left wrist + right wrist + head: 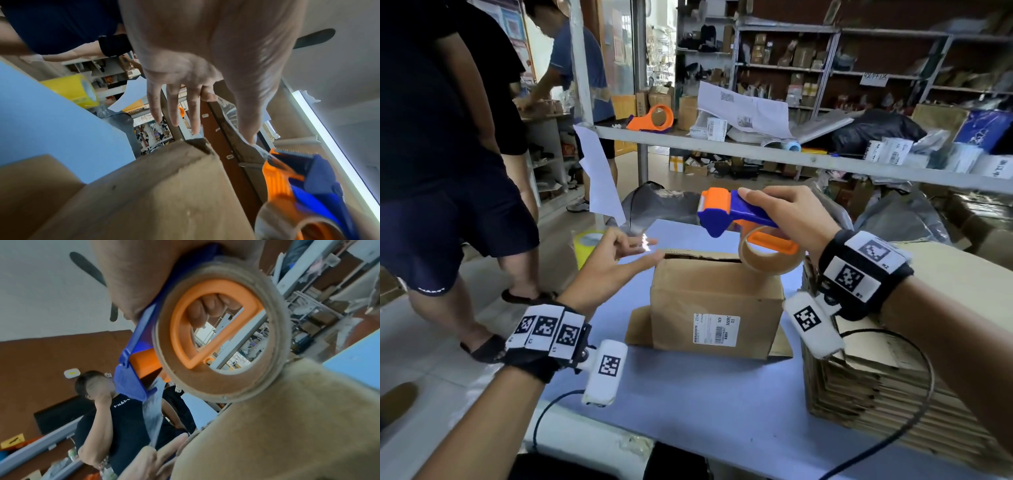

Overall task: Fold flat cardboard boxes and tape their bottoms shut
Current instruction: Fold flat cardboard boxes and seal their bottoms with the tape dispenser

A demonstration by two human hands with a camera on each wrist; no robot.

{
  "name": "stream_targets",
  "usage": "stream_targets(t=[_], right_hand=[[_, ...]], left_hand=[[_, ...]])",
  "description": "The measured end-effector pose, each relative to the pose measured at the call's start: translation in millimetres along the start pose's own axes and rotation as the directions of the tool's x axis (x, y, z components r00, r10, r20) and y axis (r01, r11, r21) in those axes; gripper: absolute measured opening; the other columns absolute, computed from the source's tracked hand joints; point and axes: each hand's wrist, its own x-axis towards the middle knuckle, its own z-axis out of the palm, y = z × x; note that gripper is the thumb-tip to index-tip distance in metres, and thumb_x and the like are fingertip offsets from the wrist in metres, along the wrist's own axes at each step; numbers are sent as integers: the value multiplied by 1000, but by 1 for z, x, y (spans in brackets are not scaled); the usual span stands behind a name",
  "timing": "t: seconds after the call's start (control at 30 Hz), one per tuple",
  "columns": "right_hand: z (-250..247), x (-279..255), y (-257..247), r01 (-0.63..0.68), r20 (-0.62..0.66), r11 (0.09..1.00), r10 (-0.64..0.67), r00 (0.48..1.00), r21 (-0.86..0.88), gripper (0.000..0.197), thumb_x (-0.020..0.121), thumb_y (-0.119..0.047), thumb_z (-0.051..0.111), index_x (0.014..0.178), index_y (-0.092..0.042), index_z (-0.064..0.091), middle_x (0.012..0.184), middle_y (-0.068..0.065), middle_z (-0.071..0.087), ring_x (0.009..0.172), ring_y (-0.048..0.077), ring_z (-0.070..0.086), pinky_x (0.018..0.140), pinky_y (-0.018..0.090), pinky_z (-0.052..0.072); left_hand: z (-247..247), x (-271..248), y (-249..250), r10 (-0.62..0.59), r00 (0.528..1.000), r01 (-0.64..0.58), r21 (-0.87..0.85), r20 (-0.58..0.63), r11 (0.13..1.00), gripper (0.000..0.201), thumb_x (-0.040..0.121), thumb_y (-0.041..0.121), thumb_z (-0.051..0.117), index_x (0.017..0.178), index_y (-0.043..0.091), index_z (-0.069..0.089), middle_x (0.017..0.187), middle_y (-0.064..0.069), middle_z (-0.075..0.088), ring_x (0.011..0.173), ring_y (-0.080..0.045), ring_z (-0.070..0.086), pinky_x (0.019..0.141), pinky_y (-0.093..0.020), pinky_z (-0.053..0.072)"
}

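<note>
A brown cardboard box (715, 301) (154, 194) (287, 426) stands on the blue table (688, 394), with a printed label on its near side. My right hand (784, 212) grips the blue and orange tape dispenser (732, 214) (298, 181) (133, 363) above the box's far right edge, its tape roll (767, 260) (222, 331) hanging over the top. A clear tape strip (153, 415) (259, 149) runs from the dispenser to my left hand (643, 248) (205, 105). That hand pinches the strip's end at the box's top left corner, the other fingers straight.
A tall stack of flat cardboard (876, 387) fills the table's right side. A yellow tape roll (587, 245) (78, 91) stands at the far left. Two people (441, 154) stand close on the left. A cluttered metal shelf (791, 157) with another orange dispenser (654, 120) runs behind.
</note>
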Motion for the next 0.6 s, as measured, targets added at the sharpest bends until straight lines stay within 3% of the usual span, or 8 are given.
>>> stream_targets(t=[0.13,0.23,0.3,0.37,0.47,0.6], right_hand=[[7,0,2,-23,-36,995,26,999,101,45,87,-61,68,90,-17,79,89,16,74,75,21,62,78,39,46],[6,0,2,-45,-52,991,52,997,127,45,88,-58,68,88,-14,78,77,12,70,72,18,58,76,36,42],[3,0,0,-51,-58,989,59,997,140,46,89,-56,68,89,-12,78,76,7,69,73,20,58,76,36,42],[1,1,-3,-56,-55,985,66,996,162,44,89,-56,69,94,-13,79,87,11,76,80,29,64,79,40,46],[2,2,-5,-48,-50,987,56,997,151,43,89,-57,69,94,-16,79,93,14,77,90,34,70,82,44,50],[12,3,4,-47,-16,995,49,999,85,42,86,-61,70,83,-20,79,84,9,75,84,28,70,82,41,51]], left_hand=[[14,-4,-12,52,999,-51,73,-13,996,61,74,29,87,88,18,29,113,11,74,120,-7,60,101,-44,48],[15,-8,-19,86,996,-84,90,-16,992,57,79,20,84,86,18,28,114,10,74,121,-7,61,103,-47,48],[16,-9,-22,94,996,-94,73,-1,993,53,82,14,80,87,17,28,116,9,74,120,-8,62,104,-48,48],[18,-8,-22,95,995,-96,43,19,994,50,85,8,77,89,15,28,119,3,73,120,-10,63,104,-48,49],[21,-8,-20,91,996,-91,30,18,995,48,86,5,75,89,13,27,121,-3,72,119,-10,64,101,-43,51],[21,-10,-19,75,997,-75,2,-6,997,49,86,6,76,89,14,28,118,-1,74,118,-7,64,95,-29,52]])
